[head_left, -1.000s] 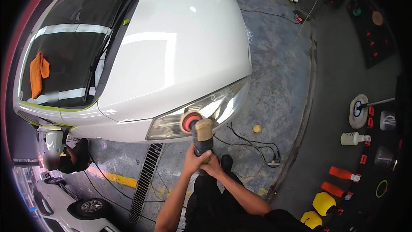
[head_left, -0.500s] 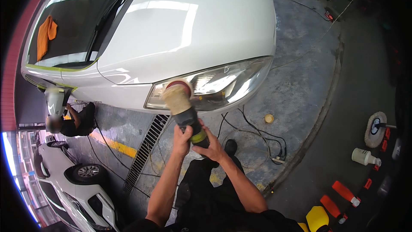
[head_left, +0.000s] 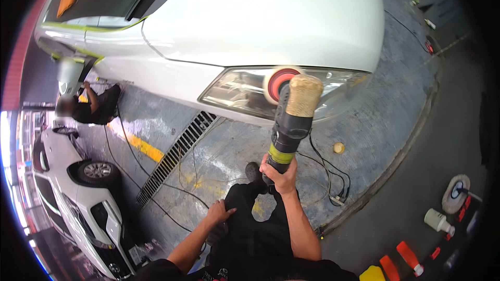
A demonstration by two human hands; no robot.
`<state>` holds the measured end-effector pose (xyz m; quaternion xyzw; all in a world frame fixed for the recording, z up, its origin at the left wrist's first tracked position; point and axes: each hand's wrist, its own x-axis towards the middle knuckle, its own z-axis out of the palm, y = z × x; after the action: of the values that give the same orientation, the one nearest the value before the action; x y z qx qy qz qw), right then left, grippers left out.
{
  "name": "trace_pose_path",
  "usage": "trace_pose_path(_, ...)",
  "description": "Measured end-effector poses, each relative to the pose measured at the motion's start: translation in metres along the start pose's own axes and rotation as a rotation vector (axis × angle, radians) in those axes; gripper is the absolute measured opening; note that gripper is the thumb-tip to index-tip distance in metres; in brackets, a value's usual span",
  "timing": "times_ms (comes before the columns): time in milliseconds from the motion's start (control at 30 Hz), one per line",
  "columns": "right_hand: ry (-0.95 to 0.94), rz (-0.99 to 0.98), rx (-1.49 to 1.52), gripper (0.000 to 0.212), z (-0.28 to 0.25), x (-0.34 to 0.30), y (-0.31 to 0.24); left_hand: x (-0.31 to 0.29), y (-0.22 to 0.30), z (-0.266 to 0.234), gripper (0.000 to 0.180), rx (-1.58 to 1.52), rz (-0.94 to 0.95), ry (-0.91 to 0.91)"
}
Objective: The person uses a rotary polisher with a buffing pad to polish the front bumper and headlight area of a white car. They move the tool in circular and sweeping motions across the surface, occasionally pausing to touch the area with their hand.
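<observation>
The face of the polisher's (head_left: pixel 291 119) red pad (head_left: pixel 278 84) is turned away against the headlight (head_left: pixel 271 91), so how much of it touches the glass cannot be made out; it looks pressed on. The car (head_left: pixel 260 15) is cut off at the far and left edges, and fisheye bending warps its hood.

The right hand (head_left: pixel 279 173) is raised in front of the body, forearm coming up from the near edge, fingers wrapped tight round the near end of the polisher's dark body just below a yellow-green band. The left hand (head_left: pixel 220 212) is low, resting palm-down on the dark trouser knee (head_left: pixel 245 218), fingers loosely spread and holding nothing.

The polisher's long axis runs from the right hand away toward the car, tilted slightly right, its tan-wrapped head farthest, the pad facing the headlight to the left.

A drain grate (head_left: pixel 174 158) lies left on the floor, cables (head_left: pixel 328 171) trail right, and another person (head_left: pixel 88 106) crouches by the car's far-left side.
</observation>
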<state>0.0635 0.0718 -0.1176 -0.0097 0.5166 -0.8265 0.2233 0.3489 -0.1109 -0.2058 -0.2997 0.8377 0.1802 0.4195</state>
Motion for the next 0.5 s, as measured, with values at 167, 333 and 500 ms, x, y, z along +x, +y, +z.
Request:
trace_pose_path(167, -0.062, 0.011, -0.022, 0.025, 0.006, -0.005, 0.014, 0.0, -0.044, 0.0, 0.045, 0.167, 0.268, -0.223)
trace_pose_path(333, -0.101, 0.097, -0.004, 0.027, 0.009, -0.009, 0.024, -0.006, -0.036, -0.033, 0.028, -0.418, 0.373, -0.861)
trace_pose_path(500, -0.155, 0.06, -0.092, 0.03, 0.003, -0.008, 0.045, 0.077, 0.019, -0.076, 0.029, -0.897, 0.556, -0.22)
